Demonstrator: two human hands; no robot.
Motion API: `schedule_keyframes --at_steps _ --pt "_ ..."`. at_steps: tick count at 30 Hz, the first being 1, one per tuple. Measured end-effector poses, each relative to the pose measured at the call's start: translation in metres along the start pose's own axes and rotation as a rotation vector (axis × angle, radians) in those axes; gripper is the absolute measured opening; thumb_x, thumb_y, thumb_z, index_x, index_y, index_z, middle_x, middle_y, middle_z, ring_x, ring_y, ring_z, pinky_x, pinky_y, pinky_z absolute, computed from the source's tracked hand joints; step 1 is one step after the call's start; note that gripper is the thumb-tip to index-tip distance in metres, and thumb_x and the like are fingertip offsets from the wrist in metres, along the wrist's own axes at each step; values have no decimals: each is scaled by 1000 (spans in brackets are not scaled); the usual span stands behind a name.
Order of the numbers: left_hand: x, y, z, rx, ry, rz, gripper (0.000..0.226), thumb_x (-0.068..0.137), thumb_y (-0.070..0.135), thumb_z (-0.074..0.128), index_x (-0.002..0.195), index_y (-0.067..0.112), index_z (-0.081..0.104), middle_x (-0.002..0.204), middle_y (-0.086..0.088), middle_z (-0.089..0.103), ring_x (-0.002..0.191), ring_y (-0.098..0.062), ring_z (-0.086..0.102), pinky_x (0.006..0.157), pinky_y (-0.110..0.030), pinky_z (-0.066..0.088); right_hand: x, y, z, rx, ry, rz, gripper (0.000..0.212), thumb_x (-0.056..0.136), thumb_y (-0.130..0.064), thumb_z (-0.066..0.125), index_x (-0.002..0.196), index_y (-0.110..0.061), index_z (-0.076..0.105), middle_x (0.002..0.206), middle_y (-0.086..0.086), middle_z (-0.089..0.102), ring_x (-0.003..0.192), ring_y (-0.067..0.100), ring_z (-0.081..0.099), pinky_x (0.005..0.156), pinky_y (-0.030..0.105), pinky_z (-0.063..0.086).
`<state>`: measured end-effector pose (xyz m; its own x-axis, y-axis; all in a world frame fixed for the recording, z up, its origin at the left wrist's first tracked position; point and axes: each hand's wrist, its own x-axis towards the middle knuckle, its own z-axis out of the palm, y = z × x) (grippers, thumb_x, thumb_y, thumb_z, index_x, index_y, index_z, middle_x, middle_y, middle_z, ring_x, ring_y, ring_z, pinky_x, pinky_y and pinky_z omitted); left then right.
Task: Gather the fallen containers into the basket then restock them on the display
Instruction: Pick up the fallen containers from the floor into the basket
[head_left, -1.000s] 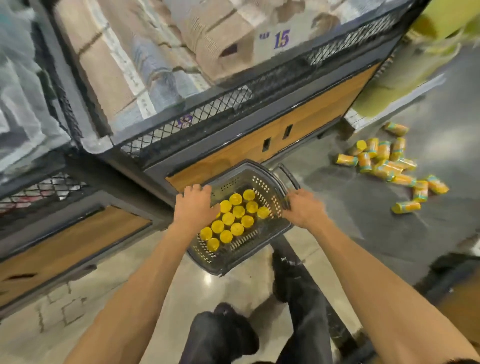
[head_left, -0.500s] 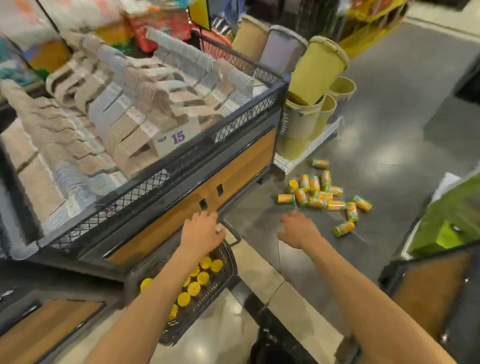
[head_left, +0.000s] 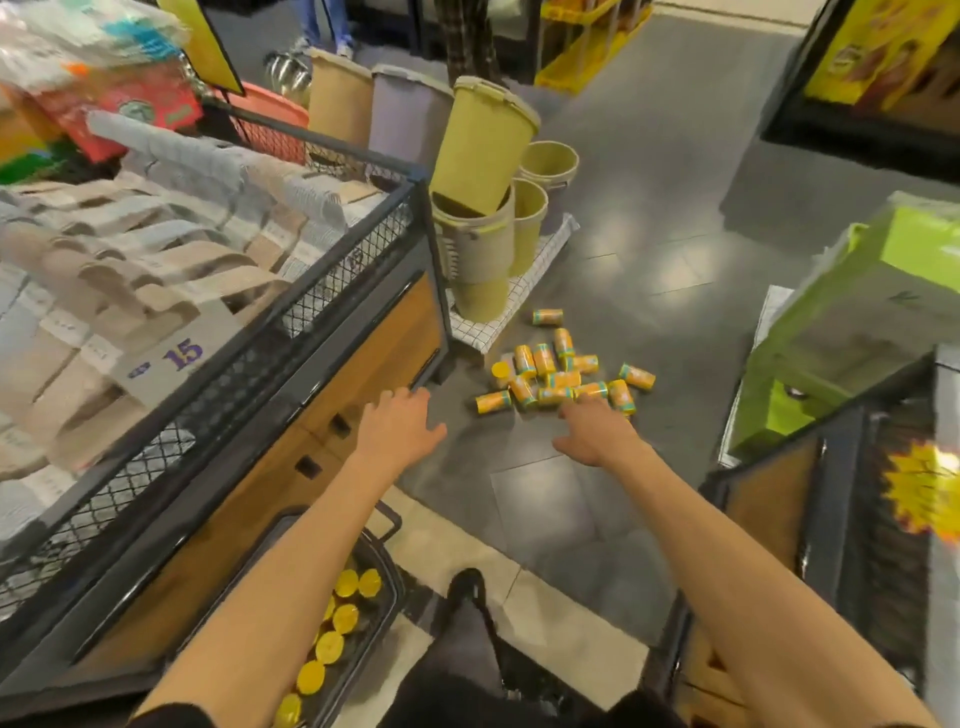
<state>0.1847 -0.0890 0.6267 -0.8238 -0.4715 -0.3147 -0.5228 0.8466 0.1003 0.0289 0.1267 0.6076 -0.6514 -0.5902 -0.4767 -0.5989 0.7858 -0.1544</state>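
Spreading empty fingers, left hand (head_left: 397, 431) and blurred right hand (head_left: 597, 436) reach out; left forearm (head_left: 291, 561) half-hides the basket (head_left: 396, 592).

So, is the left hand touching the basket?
Apart. The head view shows the left hand stretched forward with open fingers, while the basket sits well behind it, low in the frame.

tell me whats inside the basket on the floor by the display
Inside the basket, several yellow-lidded containers stand upright, lids up. The left forearm covers much of it, so how many there are cannot be told.
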Motion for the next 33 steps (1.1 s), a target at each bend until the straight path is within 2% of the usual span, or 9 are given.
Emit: schedule_keyframes --at_steps 3,9,13,18,24,29,33 --pt "33 19 -1 23 -26 50 52 93 51 51 132 18 49 130 -9 54 122 -31 47 97 -45 44 18 25 -3 13 -20 26 51 89 -39 59 131 -13 48 139 12 45 128 34 42 101 46 43" --pt "120 56 -11 55 -35 136 51 92 51 51 131 18 49 129 -8 55 123 -30 48 95 -45 44 63 73 -28 14 -43 142 55 90 -39 58 137 -13 45 142 12 40 131 32 39 98 44 41" --pt "184 81 -27 53 -48 183 52 92 50 51 132 18 48 129 -10 55 123 -32 48 94 -45 43 105 106 -57 18 -49 196 48 90 -38 56 131 -14 49 138 13 44 128 33 41 98 45 42" --pt "256 106 -36 71 -73 212 46 91 46 50 128 18 51 126 -9 57 118 -31 51 87 -42 46 156 139 -87 26 -31 237 47 90 -36 54 133 -16 51 137 12 46 129 33 40 98 45 42" --pt "308 128 -33 65 -137 190 47 90 47 50 129 20 50 125 -9 56 117 -32 50 86 -42 46 208 166 -101 61 -78 202 46 91 -35 56 131 -13 51 139 12 44 128 33 40 98 44 40" --pt "345 148 -29 31 -146 103 45 90 46 51 125 17 51 122 -10 57 117 -32 50 85 -40 43 265 191 -103 50 -151 112 41 90 -33 55 124 -9 52 134 15 46 128 34 40 97 44 42" --pt "373 161 -18 -33 -189 -7 47 91 46 51 128 18 49 125 -10 55 119 -32 49 89 -42 45 311 207 -107 -5 -197 15 42 88 -37 56 121 -11 53 128 15 52 119 35 49 93 44 47"
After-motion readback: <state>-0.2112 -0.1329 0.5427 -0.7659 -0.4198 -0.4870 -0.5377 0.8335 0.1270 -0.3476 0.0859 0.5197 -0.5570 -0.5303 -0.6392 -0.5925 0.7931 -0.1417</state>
